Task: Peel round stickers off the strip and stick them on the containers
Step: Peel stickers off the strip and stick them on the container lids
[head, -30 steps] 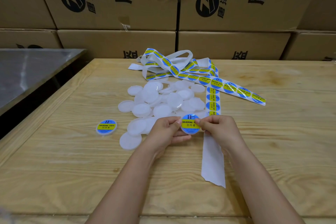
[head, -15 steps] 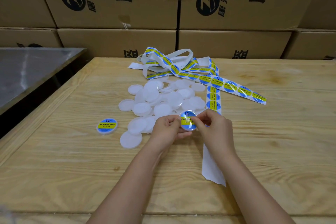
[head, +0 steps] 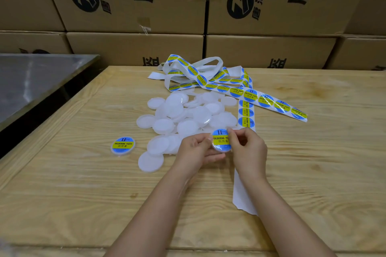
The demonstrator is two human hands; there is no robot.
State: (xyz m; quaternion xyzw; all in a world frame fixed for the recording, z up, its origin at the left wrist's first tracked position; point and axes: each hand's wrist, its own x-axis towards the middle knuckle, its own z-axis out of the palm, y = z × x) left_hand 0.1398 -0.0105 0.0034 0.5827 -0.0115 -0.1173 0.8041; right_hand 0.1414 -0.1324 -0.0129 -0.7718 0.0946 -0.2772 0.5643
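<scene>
Nearest you: the bare white end of the strip [head: 243,194], lying flat on the wooden surface [head: 83,204] and running away from you under your right wrist. Next: your left hand [head: 194,152], fingers curled beneath a round white container [head: 221,149], thumb against its left edge, holding it tilted up just above the surface. Beside it: your right hand [head: 248,152], thumb and forefinger pinching the right edge of the same container, where they cover part of the blue and yellow sticker [head: 219,139] on its face; the print reads SOLDERING PASTE in part. Left of your hands, well apart: one labelled container [head: 122,145], lying alone, sticker up. Just beyond your hands: a loose pile of plain containers [head: 188,117], white, overlapping, some touching your left fingers' side of the heap. Right of the pile: the strip again, carrying a row of unpeeled stickers [head: 246,115], with a second length crossing it and slanting off to the right. Farther back: the rest of the strip in a tangled heap of loops [head: 200,75]. Far left: a metal table [head: 31,85], set apart from the surface by a dark gap. At the back: stacked cardboard boxes [head: 133,48] with black printing.
</scene>
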